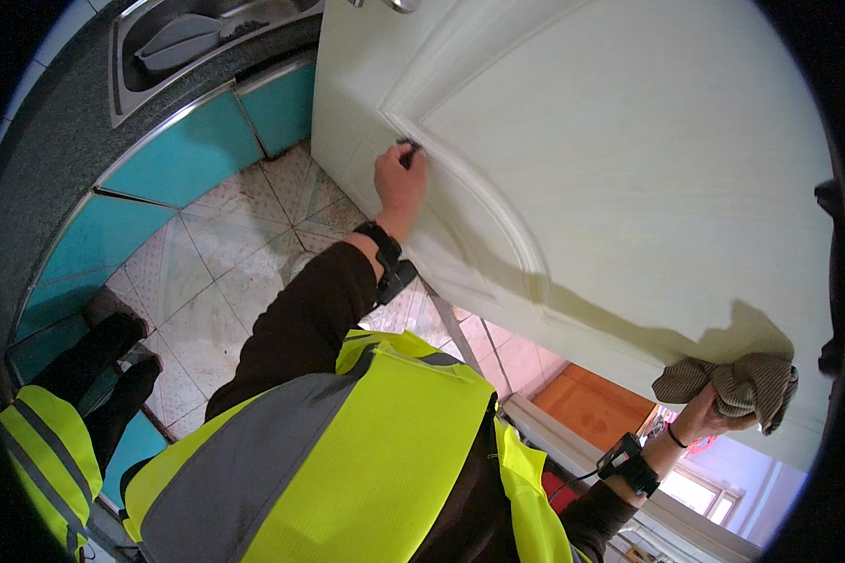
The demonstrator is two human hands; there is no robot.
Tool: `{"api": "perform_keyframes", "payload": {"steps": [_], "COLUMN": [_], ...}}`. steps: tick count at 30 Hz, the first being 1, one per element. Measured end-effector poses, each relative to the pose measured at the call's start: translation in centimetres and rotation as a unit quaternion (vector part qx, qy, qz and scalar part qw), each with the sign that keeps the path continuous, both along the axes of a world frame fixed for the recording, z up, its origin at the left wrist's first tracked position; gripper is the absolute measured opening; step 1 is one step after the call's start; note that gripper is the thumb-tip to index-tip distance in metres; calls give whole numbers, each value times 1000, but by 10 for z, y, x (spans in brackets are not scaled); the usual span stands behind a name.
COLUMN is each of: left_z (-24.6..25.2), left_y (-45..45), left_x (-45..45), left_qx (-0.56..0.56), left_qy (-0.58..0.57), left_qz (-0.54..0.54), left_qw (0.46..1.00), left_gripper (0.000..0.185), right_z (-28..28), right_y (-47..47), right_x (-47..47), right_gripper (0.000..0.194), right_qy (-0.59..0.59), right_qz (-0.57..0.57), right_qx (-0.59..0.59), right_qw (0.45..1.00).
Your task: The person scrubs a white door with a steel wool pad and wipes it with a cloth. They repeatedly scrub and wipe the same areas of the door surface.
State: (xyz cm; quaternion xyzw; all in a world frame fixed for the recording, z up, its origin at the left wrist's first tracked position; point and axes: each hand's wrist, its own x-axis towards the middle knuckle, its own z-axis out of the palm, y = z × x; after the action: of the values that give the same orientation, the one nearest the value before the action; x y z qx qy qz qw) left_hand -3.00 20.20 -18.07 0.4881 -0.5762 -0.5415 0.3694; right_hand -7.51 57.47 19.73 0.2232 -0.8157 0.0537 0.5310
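My left hand (400,179) pinches a small dark scouring pad (410,149) at the curved moulding (465,172) of a pale cream panel door (627,169). Much of the pad is hidden by my fingers, so its exact kind is unclear. Over at the lower right, my right hand (722,415) grips a bunched brown ribbed cloth (753,387) close against the door's face. Shadows of my arm and of the cloth fall across the door. Both wrists carry black strapped devices.
To the left, a dark countertop (63,169) holds a steel sink (117,91) with a grey basin (183,42) inside. Turquoise cabinet fronts (183,155) run below it. Stained floor tiles (211,310) lie between. Another person in a hi-vis vest (49,457) is at the lower left.
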Motion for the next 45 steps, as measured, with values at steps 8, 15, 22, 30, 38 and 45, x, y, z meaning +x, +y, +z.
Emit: {"api": "perform_keyframes", "payload": {"steps": [8,15,22,30,38,45], "left_z": [-8,-24,-27,9,43,-12], "left_y": [-23,-101,-79,6,94,33], "left_x": [4,4,3,-5,7,-9], "left_qx": [2,-34,57,92,22,169], "left_qy": [-27,-45,-3,75,81,147], "left_qz": [-22,1,-30,-58,-85,11], "left_qw": [999,998,998,991,993,975], "left_gripper": [19,18,19,21,20,13], "right_z": [-1,-4,-3,-5,-4,-4], "right_y": [-7,-2,2,-10,-6,-16], "right_x": [3,0,-2,2,-6,-2], "right_gripper": [93,94,97,92,93,89], "right_qy": [8,14,4,1,20,28], "right_qz": [-20,11,20,41,69,100], "right_qx": [7,-19,-20,-23,17,46], "right_qw": [1000,1000,1000,999,997,993]}}
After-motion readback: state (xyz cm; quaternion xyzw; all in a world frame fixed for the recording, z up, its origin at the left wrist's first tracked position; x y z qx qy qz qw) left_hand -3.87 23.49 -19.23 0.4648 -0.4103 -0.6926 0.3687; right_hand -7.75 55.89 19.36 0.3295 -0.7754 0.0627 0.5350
